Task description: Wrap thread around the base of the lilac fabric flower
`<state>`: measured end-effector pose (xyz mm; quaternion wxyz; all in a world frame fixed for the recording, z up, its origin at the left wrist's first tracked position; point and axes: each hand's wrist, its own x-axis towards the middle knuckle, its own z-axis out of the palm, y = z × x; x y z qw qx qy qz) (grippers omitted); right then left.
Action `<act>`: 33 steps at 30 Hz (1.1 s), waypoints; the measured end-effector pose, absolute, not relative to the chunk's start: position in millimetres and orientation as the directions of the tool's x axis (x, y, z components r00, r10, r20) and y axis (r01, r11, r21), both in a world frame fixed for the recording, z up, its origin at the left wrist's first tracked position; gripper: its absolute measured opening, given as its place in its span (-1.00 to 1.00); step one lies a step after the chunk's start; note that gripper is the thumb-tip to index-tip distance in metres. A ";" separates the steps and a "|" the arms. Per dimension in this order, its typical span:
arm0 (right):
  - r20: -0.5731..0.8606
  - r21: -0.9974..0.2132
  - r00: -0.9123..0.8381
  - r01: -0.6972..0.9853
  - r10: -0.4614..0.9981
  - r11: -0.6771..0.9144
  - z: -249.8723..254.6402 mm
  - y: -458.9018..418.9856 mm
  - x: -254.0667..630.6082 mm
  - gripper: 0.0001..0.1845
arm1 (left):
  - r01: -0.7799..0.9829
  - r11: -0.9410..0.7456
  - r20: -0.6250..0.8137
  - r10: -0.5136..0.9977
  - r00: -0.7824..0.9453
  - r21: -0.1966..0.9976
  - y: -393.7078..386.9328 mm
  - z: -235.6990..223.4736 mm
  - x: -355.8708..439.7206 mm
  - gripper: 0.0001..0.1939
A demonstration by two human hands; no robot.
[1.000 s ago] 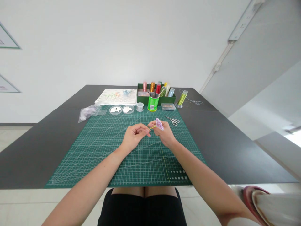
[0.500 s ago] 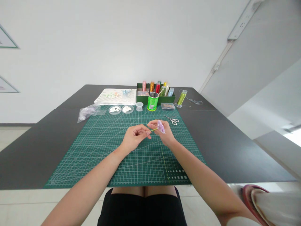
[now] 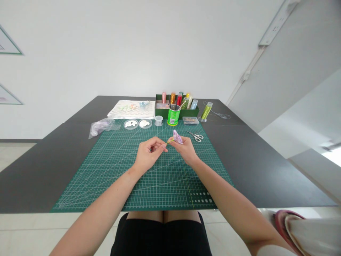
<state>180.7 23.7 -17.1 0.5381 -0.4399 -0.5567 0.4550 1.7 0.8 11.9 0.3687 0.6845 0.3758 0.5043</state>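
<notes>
- Clear plastic bag (image 3: 100,128), left of centre: overlaps the edge of the cutting mat (image 3: 106,174) on the desk (image 3: 34,174).
- Two shallow dishes, left dish (image 3: 130,124) and right dish (image 3: 145,123), above the hands: hold loose white pieces. A sweeping forearm could scatter them.
- Left hand (image 3: 148,153), centre of frame: thumb and index fingers clamped on the yellow-green stem (image 3: 169,141). Excess pinch force could bend the stem; insufficient force could let it slip.
- Purple flower (image 3: 177,137), centre, at the stem's right end, in front of the right hand (image 3: 187,151). Pressure from that hand could crease the petals.
- Right hand fingers: partly hidden by the flower; grip cannot be determined.
- Thin strand (image 3: 190,188), probably thread, lower right of centre: could snag if pulled against the mat edge.
- Scissors (image 3: 196,136), right of centre: near the right hand; a careless reach could knock them.
</notes>
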 end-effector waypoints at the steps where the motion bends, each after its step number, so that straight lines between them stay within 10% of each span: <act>1: 0.202 -0.979 -0.038 0.008 0.979 0.203 -17.9 24.2 180.5 -0.55 | 0.158 -0.458 0.428 0.884 0.188 0.875 0.8 12.5 0.6 -0.78; 19: 0.275 -0.934 -0.221 0.169 0.936 0.315 -1.3 7.8 176.7 -0.67 | 0.348 -0.471 0.526 0.847 -0.077 0.810 9.1 14.1 -8.2 -0.84; 33: 0.349 -0.898 -0.269 0.179 0.898 0.402 10.9 -0.4 186.0 -0.76 | 0.430 -0.395 0.422 0.906 0.035 0.812 17.3 4.6 -8.6 -0.82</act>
